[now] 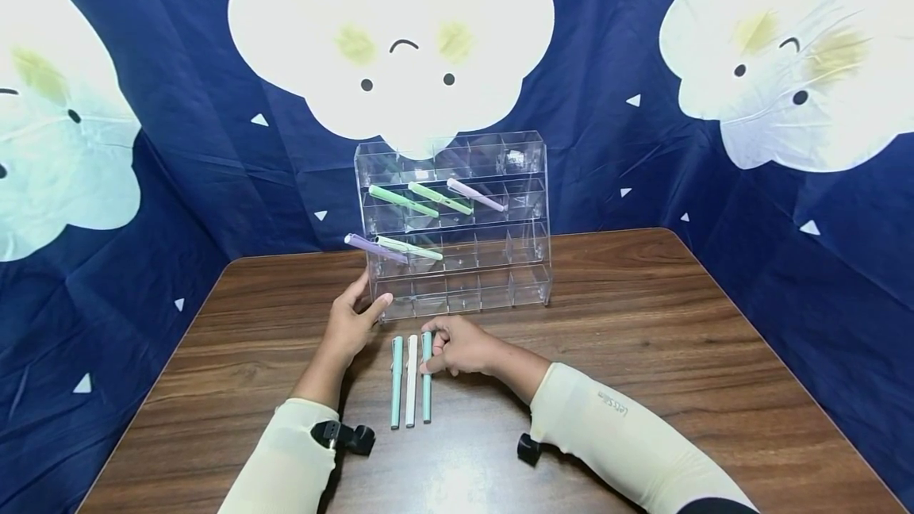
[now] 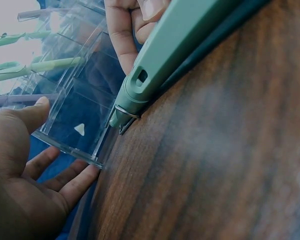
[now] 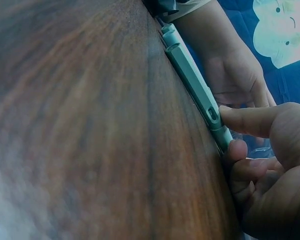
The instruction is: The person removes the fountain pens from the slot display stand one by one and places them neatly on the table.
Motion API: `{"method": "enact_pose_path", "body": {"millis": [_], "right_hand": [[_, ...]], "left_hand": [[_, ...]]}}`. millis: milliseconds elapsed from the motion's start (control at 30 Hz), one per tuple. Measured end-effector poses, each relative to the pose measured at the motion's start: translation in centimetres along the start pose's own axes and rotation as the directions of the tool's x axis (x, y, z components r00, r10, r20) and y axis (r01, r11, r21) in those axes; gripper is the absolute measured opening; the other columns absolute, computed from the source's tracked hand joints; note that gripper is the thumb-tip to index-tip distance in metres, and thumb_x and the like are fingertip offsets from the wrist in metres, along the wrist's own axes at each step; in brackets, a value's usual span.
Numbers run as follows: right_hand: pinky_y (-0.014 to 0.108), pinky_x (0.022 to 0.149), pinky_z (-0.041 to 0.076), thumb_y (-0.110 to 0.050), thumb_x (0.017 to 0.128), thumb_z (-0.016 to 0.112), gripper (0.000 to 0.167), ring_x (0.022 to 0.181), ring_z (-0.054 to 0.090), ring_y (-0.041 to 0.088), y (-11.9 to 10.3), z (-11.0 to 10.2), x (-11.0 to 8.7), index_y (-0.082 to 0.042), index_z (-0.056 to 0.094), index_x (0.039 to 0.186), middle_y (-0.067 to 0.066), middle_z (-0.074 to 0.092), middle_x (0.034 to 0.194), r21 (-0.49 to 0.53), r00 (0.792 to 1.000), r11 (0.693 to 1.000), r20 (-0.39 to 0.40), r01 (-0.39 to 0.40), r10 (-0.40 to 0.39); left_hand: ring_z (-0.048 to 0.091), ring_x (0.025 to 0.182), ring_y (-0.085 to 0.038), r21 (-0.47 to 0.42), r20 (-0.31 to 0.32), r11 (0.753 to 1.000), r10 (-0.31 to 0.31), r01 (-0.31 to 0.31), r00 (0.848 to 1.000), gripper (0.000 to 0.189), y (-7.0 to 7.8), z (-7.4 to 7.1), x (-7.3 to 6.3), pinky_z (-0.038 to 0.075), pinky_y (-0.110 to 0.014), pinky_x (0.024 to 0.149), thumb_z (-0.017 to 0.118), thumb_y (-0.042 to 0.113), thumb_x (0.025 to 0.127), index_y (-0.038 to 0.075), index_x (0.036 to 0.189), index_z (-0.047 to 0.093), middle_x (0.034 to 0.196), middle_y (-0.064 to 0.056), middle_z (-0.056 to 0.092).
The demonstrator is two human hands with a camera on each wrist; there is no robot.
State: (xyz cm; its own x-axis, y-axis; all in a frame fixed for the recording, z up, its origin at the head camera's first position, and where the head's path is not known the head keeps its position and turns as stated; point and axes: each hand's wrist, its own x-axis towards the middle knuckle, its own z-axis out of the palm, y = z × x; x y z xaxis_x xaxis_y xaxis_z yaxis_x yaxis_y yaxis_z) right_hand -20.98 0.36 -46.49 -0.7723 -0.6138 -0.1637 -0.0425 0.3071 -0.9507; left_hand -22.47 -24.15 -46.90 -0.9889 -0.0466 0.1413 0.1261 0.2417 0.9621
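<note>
- We count two hands: the left hand (image 1: 353, 327) grips the lower left corner of one clear rack (image 1: 530, 289), thumb in front and fingers at the side.
- The right hand (image 1: 460, 346) pinches the right teal pen (image 1: 427, 391) near its capped end, between thumb and forefinger; that pen lies on the table (image 1: 643, 347).
- We see three pens in a row before the rack: the right teal pen, one white pen (image 1: 411, 383) in the middle, and the left teal pen (image 1: 396, 387).
- The rack has four tiers and holds five pens, all slanting.
- Its second tier from the top has three: two green pens (image 1: 403, 201) and one pink pen (image 1: 475, 194).
- The third has two: one purple pen (image 1: 375, 248) and one pale green pen (image 1: 408, 248).
</note>
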Motion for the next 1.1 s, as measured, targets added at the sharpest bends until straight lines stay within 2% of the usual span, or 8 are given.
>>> {"method": "enact_pose_path", "body": {"millis": [433,600,767,967,1033,1100], "right_hand": [[0.021,0.043,0.037,-0.002,0.086,0.090,0.081,0.051,0.052,0.012,0.1,-0.2,0.1,0.008,0.049,0.154,0.001,0.064,0.077,0.019,1.000,1.000,0.014,-0.021,0.021],[0.020,0.042,0.037,-0.002,0.087,0.089,0.085,0.051,0.053,0.012,-0.2,-0.4,-0.1,0.007,0.044,0.158,0.002,0.064,0.079,0.033,0.999,0.999,0.027,-0.032,0.031],[0.020,0.043,0.039,0.001,0.086,0.089,0.086,0.052,0.054,0.013,-0.5,-0.7,-0.2,0.007,0.043,0.159,0.002,0.065,0.079,0.026,0.999,0.999,0.030,-0.023,0.023],[0.022,0.050,0.047,0.005,0.084,0.088,0.087,0.056,0.056,0.013,-1.2,-1.5,-0.2,0.007,0.043,0.159,0.003,0.066,0.079,0.014,1.000,1.000,0.029,0.006,-0.007],[0.023,0.053,0.051,0.006,0.084,0.087,0.086,0.056,0.057,0.013,-1.5,-1.9,-0.3,0.008,0.044,0.158,0.003,0.066,0.079,0.007,0.999,1.000,0.037,0.026,-0.027],[0.024,0.056,0.054,0.006,0.084,0.087,0.086,0.057,0.057,0.013,-1.7,-2.3,-0.3,0.009,0.044,0.158,0.003,0.066,0.079,0.005,0.998,0.999,0.047,0.039,-0.040]], "left_hand": [[0.051,0.152,-0.043,-0.012,0.008,1.000,0.000,0.000,1.000,0.074,0.0,0.0,0.0,0.051,-0.005,0.091,0.073,0.012,0.107,0.018,0.171,0.037,0.174,-0.017,0.042],[0.048,0.156,-0.042,0.021,0.015,1.000,-0.010,0.010,1.000,0.075,0.1,-0.2,-0.1,0.049,-0.005,0.094,0.073,0.017,0.107,0.018,0.172,0.035,0.176,-0.015,0.038],[0.048,0.156,-0.041,0.054,0.013,0.998,-0.025,0.025,1.000,0.076,0.2,-0.4,-0.2,0.050,-0.010,0.100,0.073,0.021,0.107,0.019,0.172,0.034,0.177,-0.014,0.037],[0.048,0.157,-0.040,0.077,0.017,0.997,-0.032,0.031,0.999,0.077,0.4,-0.4,-0.3,0.052,-0.028,0.113,0.074,0.023,0.107,0.020,0.173,0.033,0.177,-0.014,0.037],[0.049,0.156,-0.041,0.079,0.020,0.996,-0.034,0.033,0.999,0.077,0.4,-0.4,-0.3,0.053,-0.027,0.111,0.074,0.024,0.107,0.021,0.173,0.033,0.176,-0.015,0.039],[0.050,0.154,-0.042,0.075,0.019,0.997,-0.035,0.034,0.999,0.077,0.5,-0.3,-0.3,0.054,-0.020,0.105,0.074,0.023,0.107,0.022,0.173,0.034,0.175,-0.016,0.041]]}}
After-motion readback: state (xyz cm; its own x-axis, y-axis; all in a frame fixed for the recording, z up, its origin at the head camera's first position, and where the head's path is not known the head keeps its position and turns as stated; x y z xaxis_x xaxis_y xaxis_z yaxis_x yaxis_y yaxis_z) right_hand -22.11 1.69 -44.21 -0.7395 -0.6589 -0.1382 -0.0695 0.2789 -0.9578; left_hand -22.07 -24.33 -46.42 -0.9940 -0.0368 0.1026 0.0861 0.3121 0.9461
